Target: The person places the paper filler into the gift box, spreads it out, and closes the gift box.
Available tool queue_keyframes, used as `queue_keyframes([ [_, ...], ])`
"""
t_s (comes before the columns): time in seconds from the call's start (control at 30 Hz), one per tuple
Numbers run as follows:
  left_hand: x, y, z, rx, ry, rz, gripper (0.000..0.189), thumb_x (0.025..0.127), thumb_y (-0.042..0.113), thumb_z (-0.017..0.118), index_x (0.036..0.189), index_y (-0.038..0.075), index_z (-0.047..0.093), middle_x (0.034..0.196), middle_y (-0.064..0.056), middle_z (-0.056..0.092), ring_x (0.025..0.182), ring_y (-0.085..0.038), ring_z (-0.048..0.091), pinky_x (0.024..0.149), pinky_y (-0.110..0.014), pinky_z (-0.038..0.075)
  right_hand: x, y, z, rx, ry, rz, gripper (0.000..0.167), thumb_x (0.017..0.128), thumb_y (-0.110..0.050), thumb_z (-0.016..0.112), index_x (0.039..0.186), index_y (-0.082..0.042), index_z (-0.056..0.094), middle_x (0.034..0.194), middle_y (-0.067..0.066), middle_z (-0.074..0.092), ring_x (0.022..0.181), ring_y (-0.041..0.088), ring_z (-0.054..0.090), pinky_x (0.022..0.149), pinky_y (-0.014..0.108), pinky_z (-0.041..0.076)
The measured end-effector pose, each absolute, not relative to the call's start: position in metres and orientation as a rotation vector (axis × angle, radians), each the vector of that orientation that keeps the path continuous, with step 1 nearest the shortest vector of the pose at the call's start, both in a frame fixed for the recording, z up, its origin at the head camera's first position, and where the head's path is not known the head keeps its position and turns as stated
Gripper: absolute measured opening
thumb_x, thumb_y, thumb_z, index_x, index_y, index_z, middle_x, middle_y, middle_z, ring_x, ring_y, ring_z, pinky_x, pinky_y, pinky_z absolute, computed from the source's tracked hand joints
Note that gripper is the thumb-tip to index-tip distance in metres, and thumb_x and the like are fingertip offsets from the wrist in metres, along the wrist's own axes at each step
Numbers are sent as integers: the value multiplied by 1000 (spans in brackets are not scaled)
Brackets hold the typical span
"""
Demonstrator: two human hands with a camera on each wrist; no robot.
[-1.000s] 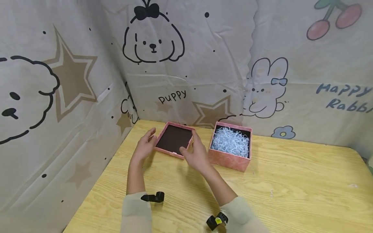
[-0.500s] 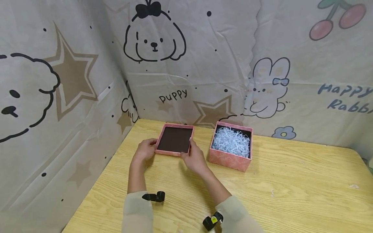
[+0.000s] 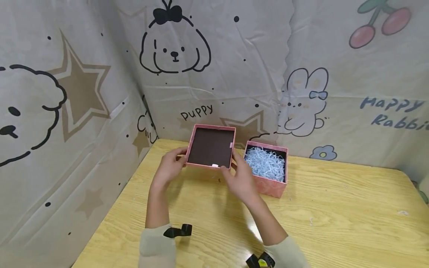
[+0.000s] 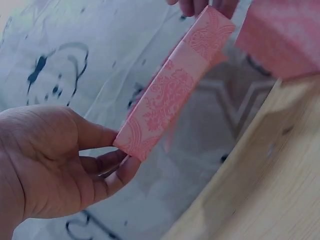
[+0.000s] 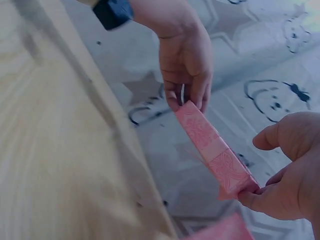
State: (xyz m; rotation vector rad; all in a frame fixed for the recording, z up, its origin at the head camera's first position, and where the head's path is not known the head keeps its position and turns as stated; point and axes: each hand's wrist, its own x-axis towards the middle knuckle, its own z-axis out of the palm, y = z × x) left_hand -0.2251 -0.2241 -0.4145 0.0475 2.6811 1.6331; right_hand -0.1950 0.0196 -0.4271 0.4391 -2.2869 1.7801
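A pink square box lid is held up off the table, its dark inside facing the head camera. My left hand pinches its left near corner between thumb and fingers, plain to see in the left wrist view, where the lid's patterned pink side shows. My right hand grips the right near corner; in the right wrist view its fingertips are at the lid's end while the thumb stands apart from it. Just right of the lid sits the matching pink box, filled with pale blue shredded paper.
The yellow wood-grain table extends to the right, with small white scraps on it. A printed cloth curtain stands close behind the table and along its left side.
Both hands first stood around the lid on the table, then took hold of its corners. The lid has since risen off the table and tilted. The box has stayed in place.
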Motion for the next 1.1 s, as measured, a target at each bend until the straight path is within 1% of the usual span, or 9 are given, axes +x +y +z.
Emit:
queue_keyframes([
  [0.07,-225,-211,-412,94,2692,1627,39,110,4,52,149,0,58,145,-20,61,120,-35,67,100,-47,58,-192,33,-422,368,-2299,1769,71,96,3,69,159,11,36,155,31,49,136,46,57,105,53,53],
  [0.17,-226,-189,-413,154,2727,1590,39,109,3,54,148,0,59,145,-20,61,117,-33,69,96,-45,60,-189,54,-418,264,-2330,1752,70,98,-2,70,159,8,38,152,30,53,132,45,61,104,51,55],
  [0.43,-225,-138,-416,352,2775,1585,37,107,0,58,144,-3,62,139,-21,63,112,-32,70,86,-36,63,-180,106,-407,131,-2377,1703,63,103,-8,65,159,6,40,155,27,50,139,42,55,110,49,51],
  [0.63,-225,-115,-422,496,2818,1589,37,105,-1,61,142,-3,64,133,-20,65,110,-31,70,86,-34,63,-175,136,-401,20,-2421,1698,57,104,-11,65,157,2,46,148,22,52,138,36,55,110,45,51],
  [0.7,-225,-110,-425,539,2834,1611,38,104,-2,63,142,-3,64,133,-20,66,110,-31,70,87,-34,62,-173,144,-399,9,-2407,1734,56,105,-11,64,156,2,47,147,21,52,138,35,54,110,40,51],
  [0.77,-224,-104,-427,585,2839,1634,39,104,-2,63,143,-2,63,134,-19,65,110,-30,69,88,-32,62,-172,151,-396,-7,-2379,1773,56,105,-10,64,157,2,45,147,21,52,138,33,54,108,30,52],
  [0.9,-222,-96,-431,667,2834,1696,41,102,-5,65,142,-1,64,134,-18,65,110,-30,70,90,-32,62,-169,163,-392,-36,-2340,1814,59,107,-13,62,160,1,40,146,22,51,135,31,53,96,10,49],
  [1.0,-222,-92,-433,686,2829,1739,41,99,-8,66,140,-2,65,131,-18,66,109,-31,70,90,-32,62,-168,167,-393,-34,-2341,1814,60,110,-24,58,162,1,37,145,22,49,133,34,55,92,9,49],
  [1.1,-223,-89,-434,672,2812,1763,41,98,-10,67,139,-2,65,130,-16,67,109,-30,71,88,-29,62,-168,169,-394,-22,-2348,1784,61,113,-34,53,160,1,40,148,22,51,127,38,60,90,11,51],
])
